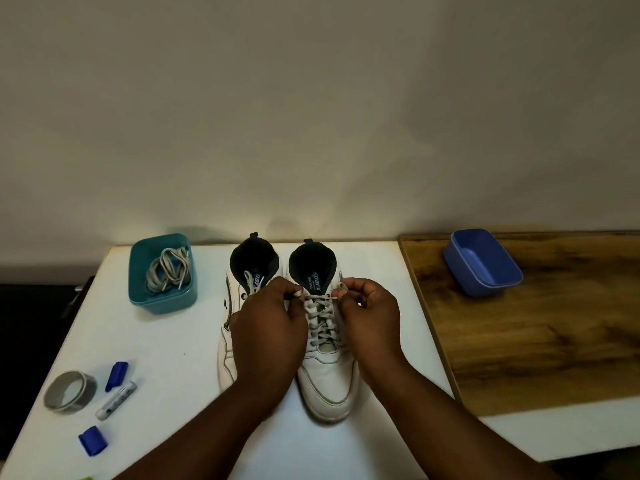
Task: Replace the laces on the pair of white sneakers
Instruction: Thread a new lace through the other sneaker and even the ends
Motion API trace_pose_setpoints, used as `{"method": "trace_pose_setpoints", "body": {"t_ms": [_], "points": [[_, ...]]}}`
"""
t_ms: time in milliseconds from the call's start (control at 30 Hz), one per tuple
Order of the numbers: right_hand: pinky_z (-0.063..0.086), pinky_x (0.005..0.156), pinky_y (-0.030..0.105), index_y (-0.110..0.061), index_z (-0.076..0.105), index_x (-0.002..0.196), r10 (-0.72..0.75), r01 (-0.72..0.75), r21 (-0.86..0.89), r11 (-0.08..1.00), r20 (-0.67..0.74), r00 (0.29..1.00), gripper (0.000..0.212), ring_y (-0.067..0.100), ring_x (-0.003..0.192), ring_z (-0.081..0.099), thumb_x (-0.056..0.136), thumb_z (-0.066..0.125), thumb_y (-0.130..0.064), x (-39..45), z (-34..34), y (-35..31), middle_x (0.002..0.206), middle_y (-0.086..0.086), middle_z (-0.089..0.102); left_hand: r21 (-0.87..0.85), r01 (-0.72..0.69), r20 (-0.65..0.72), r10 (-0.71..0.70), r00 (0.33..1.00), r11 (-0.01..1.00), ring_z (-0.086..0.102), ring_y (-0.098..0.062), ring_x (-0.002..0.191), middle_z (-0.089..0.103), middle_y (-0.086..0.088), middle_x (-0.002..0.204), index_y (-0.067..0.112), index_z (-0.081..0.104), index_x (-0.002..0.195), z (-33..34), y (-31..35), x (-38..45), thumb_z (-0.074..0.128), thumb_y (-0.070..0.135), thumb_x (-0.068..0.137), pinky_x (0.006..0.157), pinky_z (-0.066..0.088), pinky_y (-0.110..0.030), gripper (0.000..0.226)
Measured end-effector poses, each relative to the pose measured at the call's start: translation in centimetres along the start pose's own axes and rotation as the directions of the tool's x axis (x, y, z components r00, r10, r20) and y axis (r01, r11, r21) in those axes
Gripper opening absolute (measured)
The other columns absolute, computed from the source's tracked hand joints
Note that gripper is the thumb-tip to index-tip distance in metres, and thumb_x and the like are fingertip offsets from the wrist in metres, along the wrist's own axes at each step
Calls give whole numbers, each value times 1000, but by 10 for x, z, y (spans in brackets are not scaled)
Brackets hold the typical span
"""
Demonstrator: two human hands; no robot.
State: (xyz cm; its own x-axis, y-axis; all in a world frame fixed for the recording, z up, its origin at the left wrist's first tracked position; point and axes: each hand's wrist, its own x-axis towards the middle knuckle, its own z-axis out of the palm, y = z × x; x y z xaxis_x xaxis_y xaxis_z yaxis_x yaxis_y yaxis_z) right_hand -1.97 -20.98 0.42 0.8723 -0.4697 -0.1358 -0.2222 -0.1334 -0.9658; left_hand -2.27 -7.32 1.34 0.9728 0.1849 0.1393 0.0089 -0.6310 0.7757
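Two white sneakers stand side by side on the white table [166,348], toes toward me. The right sneaker [329,386] is laced with a pale lace [322,320] up to its top eyelets. My left hand [268,327] pinches one end of that lace at the left top eyelet. My right hand [369,313] pinches the other end at the right top eyelet, and the lace runs taut between them. The left sneaker [227,348] is partly hidden under my left hand; a lace shows near its tongue.
A teal box [162,299] at the back left holds several loose grey laces [168,273]. A roll of grey tape [69,391], a marker [116,400] and two blue caps lie at the front left. A blue tub [483,261] stands on the wooden board [540,341] to the right.
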Motion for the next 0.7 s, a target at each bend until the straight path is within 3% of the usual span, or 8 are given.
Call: {"method": "trace_pose_setpoints", "body": {"t_ms": [100,233,367,500,633,700], "points": [[61,86,33,-25,72,107,6,-9,93,996,36,999,16,7,90,74,94,72,-14,0,1,-4,96,-6,77,-59,-30,65,34,997,998,66,-6,89,69,21,87,39,68,99,2,-4,4,59,40,91,86,54,-45,12],[57,68,21,-15,67,112,109,-164,295,941,196,975,14,2,66,66,99,64,-10,-1,2,-14,92,0,78,-183,27,169,5,986,983,67,-11,104,73,25,94,51,69,104,10,-8,10,52,59,84,96,51,-50,28],[58,72,25,-17,73,107,86,-137,205,969,242,967,13,7,69,64,102,61,-13,0,0,-11,83,0,76,-214,-11,151,44,988,977,66,-6,107,72,29,101,49,72,101,10,-6,8,57,48,88,99,50,-47,20],[60,82,25,-14,75,110,58,-113,197,974,266,962,16,13,90,75,101,62,-12,-2,0,-12,98,4,79,-324,-11,122,53,991,946,69,1,99,74,25,98,42,74,100,8,-3,7,63,27,92,96,54,-43,21],[61,81,30,-10,70,112,103,-177,308,935,239,965,14,17,89,76,98,66,-9,-3,2,-12,98,8,79,-443,54,127,3,992,895,71,1,85,75,10,90,30,65,107,8,2,5,76,14,91,77,53,-15,25],[60,75,27,-6,70,107,122,-195,330,924,227,966,11,12,77,73,97,67,-9,-3,1,-12,90,8,78,-414,51,125,1,992,909,70,2,79,73,10,84,26,65,97,9,2,6,80,16,87,68,47,-8,20]]}}
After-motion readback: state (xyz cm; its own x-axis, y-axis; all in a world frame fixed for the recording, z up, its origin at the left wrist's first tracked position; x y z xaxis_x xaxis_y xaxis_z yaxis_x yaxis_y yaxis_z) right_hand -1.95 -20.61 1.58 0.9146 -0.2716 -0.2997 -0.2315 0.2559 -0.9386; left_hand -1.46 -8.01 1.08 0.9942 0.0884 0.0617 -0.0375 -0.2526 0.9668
